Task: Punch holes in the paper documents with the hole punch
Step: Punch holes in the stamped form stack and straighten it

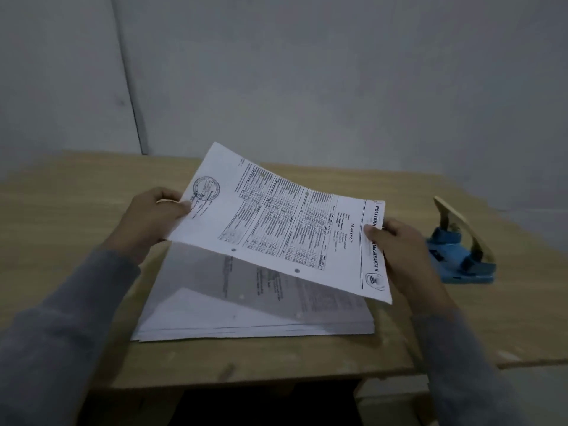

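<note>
While we looked down over the wooden table (92,186), we saw a printed sheet (285,222) held up off the surface between the two hands. Our left hand (150,219) pinched the sheet's left short edge, thumb on the printed face near a round stamp, the other fingers curled behind the paper. Our right hand (399,250) pinched the opposite short edge by the letterhead, thumb on top and fingers underneath. So the sheet spanned the gap from one grip to the other, tilted, with its far edge raised and its near long edge lower. Two punched holes showed along that near edge, and fainter round marks showed near the far edge.

Directly beneath the held sheet lay a stack of papers (246,321) flat on the table, its near edges slightly fanned; the sheet cast a shadow over it and did not touch it as far as we could tell.

To the right of our right hand, apart from the fingers, stood the blue hole punch (455,256) with its lever raised. Neither hand touched it. Grey sleeves (70,327) covered both forearms, and a plain grey wall (307,72) rose behind the table.
</note>
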